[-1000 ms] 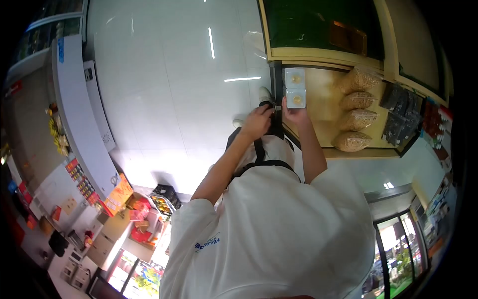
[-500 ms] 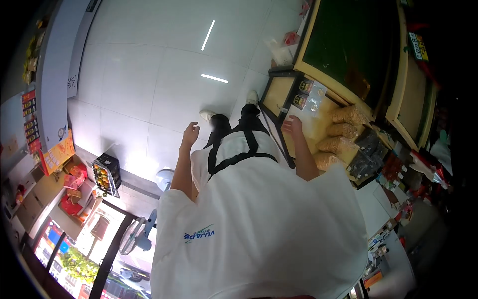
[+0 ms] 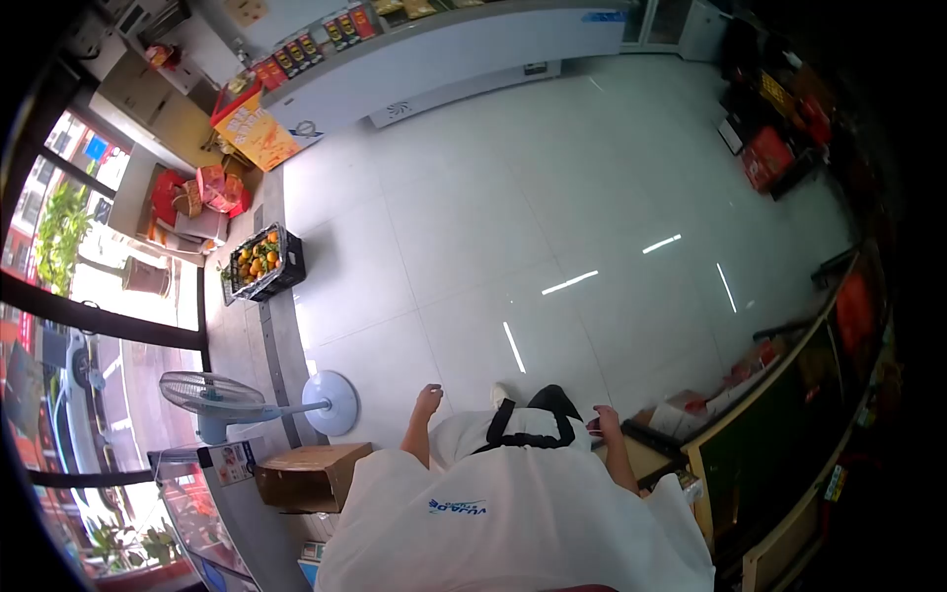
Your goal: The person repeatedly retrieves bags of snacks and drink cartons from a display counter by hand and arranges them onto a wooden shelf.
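Note:
My left hand (image 3: 428, 398) hangs in the air left of my body, above the tiled floor. Its fingers are loosely bent, and no object shows in it. On the other side, my right hand (image 3: 604, 419) is low beside my hip, near the end of a wood-edged counter (image 3: 697, 490). Its fingers look slightly apart with nothing visible in them. I wear a white T-shirt (image 3: 523, 513) with dark straps (image 3: 533, 439) at the waist. One light shoe (image 3: 500, 396) shows ahead of me.
A standing fan (image 3: 330, 405) and a cardboard box (image 3: 314, 476) are at my left. Beyond the fan sits a black crate (image 3: 286, 259) of orange fruit. A long white freezer (image 3: 444, 69) lines the far side. Red boxes (image 3: 767, 158) stand at the far right.
My view has turned left, bringing the freezer, crate and fan more into sight. The bags on the right counter have left the view. Both hands stay at my sides.

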A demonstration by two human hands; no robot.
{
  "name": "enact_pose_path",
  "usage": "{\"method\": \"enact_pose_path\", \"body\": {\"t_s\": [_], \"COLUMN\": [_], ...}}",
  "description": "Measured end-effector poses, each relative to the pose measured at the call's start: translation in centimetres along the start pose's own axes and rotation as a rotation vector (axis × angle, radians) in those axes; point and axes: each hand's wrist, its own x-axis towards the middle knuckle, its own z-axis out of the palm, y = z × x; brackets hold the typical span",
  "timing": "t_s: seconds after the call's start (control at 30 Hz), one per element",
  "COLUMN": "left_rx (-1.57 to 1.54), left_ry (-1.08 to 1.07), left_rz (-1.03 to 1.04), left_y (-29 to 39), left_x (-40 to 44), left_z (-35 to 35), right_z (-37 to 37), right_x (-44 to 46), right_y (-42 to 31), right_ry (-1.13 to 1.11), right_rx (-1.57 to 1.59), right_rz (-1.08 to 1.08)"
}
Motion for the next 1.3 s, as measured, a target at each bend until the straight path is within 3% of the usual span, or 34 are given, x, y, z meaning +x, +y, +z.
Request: {"method": "enact_pose_path", "body": {"t_s": [0.1,0.2,0.37,0.47,0.5,0.6,0.67,0.73,0.87,0.97,1.03,1.13,1.3], "left_rx": [-0.094,-0.249,-0.379,-0.264,-0.164,0.006,-0.125,-0.301,-0.376,-0.381,-0.277,-0.144,-0.149], "left_ry": [0.105,0.138,0.105,0.116,0.082,0.053,-0.029,0.003,0.257,0.293,0.329,0.324,0.177], "left_rz": [-0.104,-0.157,-0.256,-0.095,-0.248,-0.232,-0.575,-0.486,-0.053,0.124,0.214,0.105,-0.241], "left_y": [-1.0,-2.1,-1.1,-4.1,-2.7,-0.5,4.3,7.7,18.3,25.8,26.7,29.0,22.6], "left_x": [0.9,1.6,0.9,3.7,3.3,5.3,5.0,8.3,14.6,17.8,21.5,23.0,29.9], "left_z": [-3.4,-4.7,-5.3,-5.3,-6.0,-9.4,-11.5,-13.9,-18.0,-19.5,-19.5,-20.2,-21.3], "right_z": [2.0,3.8,6.0,7.1,7.7,11.6,15.0,19.0,29.0,36.3,39.7,42.2,40.2], "right_x": [1.9,4.1,9.6,13.0,13.8,18.1,20.7,24.4,27.8,26.0,22.7,21.1,27.3], "right_y": [-6.1,-9.9,-11.9,-14.1,-15.4,-21.2,-25.0,-29.9,-42.4,-51.5,-57.1,-61.5,-60.2], "right_ry": [0.019,-0.002,-0.071,-0.120,-0.113,-0.125,-0.091,-0.158,-0.253,-0.386,-0.472,-0.530,-0.386], "right_rx": [0.011,-0.024,-0.284,-0.378,-0.382,-0.355,-0.370,-0.397,-0.553,-0.406,-0.370,-0.377,-0.498], "right_rz": [-0.176,-0.184,0.011,0.171,0.175,0.156,0.115,0.025,-0.163,-0.385,-0.462,-0.503,-0.337]}}
